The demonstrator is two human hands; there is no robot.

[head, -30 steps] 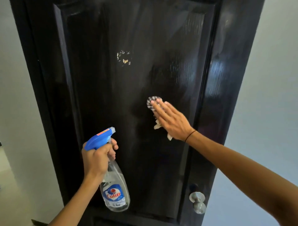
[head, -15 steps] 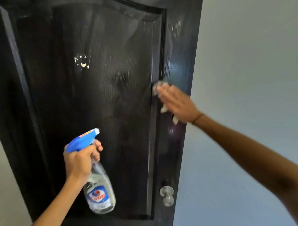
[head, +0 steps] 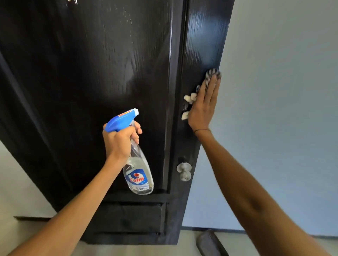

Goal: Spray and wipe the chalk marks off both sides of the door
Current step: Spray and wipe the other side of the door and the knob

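Observation:
A glossy black panelled door (head: 113, 73) fills the left and middle of the view. A trace of white chalk marks (head: 72, 1) shows at its top edge. My left hand (head: 118, 140) grips the neck of a clear spray bottle (head: 138, 171) with a blue trigger head, held in front of the door's lower panel. My right hand (head: 204, 106) lies flat, fingers straight, pressing a striped cloth (head: 210, 75) against the door's right stile, close to its free edge. White cloth corners stick out beside the palm.
A silver door knob (head: 184, 170) sits on the stile below my right hand. A pale blue-grey wall (head: 283, 109) lies to the right. A dark object (head: 210, 243) lies on the floor by the door's bottom corner.
My right hand slid the cloth rightward from the centre panel to the stile by the door's edge. The view dropped, so the chalk marks moved to the top edge. The bottle stays gripped.

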